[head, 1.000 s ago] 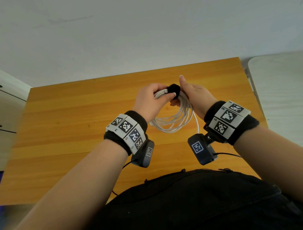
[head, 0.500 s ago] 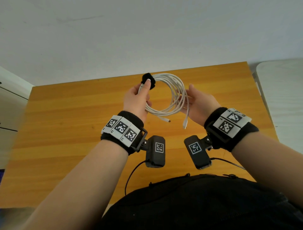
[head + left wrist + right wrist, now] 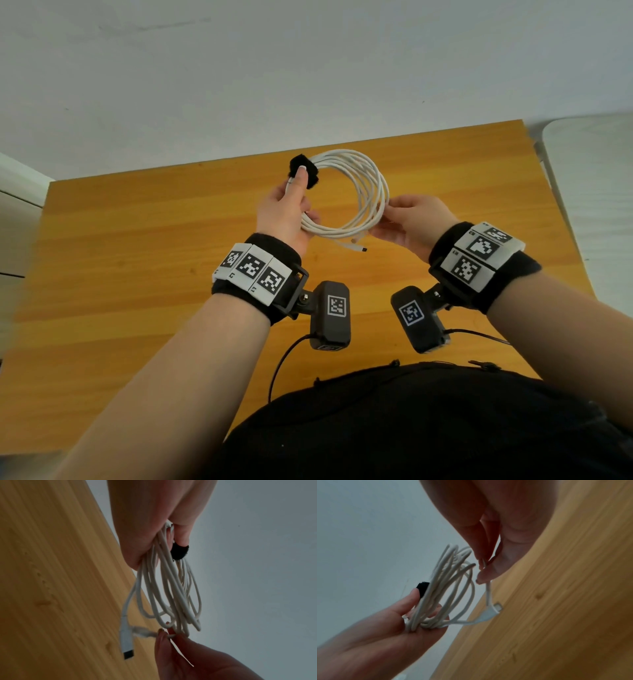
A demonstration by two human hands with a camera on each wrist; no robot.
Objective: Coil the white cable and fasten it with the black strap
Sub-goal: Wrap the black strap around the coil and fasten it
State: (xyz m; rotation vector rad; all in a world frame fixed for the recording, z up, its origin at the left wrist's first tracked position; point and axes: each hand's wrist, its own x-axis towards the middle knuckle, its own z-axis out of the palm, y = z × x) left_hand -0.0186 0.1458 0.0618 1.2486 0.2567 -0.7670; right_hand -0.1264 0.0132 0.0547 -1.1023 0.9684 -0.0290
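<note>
The white cable [image 3: 368, 192] is wound into a round coil held up above the wooden table [image 3: 137, 260]. A black strap [image 3: 303, 170] wraps the coil at its upper left. My left hand [image 3: 291, 209] grips the coil's left side, thumb lying against the black strap [image 3: 179, 552]. My right hand [image 3: 407, 219] pinches one strand on the coil's right side between thumb and fingertips [image 3: 485, 573]. One plug end [image 3: 359, 247] sticks out below the coil; the plug [image 3: 126, 641] shows large in the left wrist view. A second plug [image 3: 496, 607] hangs under my right fingers.
The table's far edge [image 3: 342, 145] meets a pale wall. A white surface [image 3: 589, 192] stands to the right of the table, a white cabinet [image 3: 17, 212] to the left. My dark clothing [image 3: 411, 428] fills the near bottom.
The coil went from hanging below both hands at the strap to being raised flat-on. My left hand now holds the strapped side; my right hand shifted to the coil's right edge.
</note>
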